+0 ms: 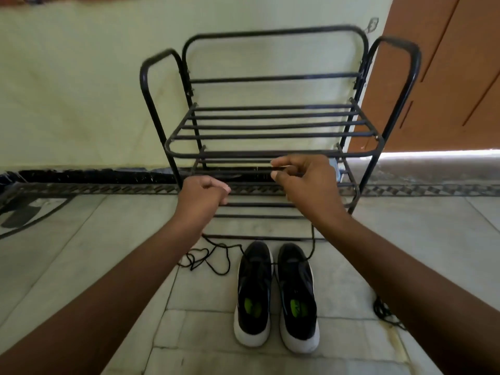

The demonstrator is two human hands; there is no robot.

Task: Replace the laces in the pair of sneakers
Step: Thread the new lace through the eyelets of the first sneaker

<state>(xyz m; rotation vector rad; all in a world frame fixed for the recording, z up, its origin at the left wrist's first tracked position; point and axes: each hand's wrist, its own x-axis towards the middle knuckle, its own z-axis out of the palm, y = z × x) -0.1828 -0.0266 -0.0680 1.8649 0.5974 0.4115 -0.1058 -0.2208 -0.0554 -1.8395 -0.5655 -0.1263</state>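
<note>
A black metal shoe rack [273, 125] stands at the far wall. Near it, two black sneakers [276, 296] sit side by side on the floor. Both hands, left [203, 192] and right [303, 177], pinch a black lace [213, 255] trailing to the sneakers.

Both arms reach forward, bare to the elbows. The left hand [203, 191] is curled like a fist, a little lower and closer than the right. The right hand [301, 177] pinches a lace [313, 246] between thumb and fingers, above the sneakers [276, 293].
</note>
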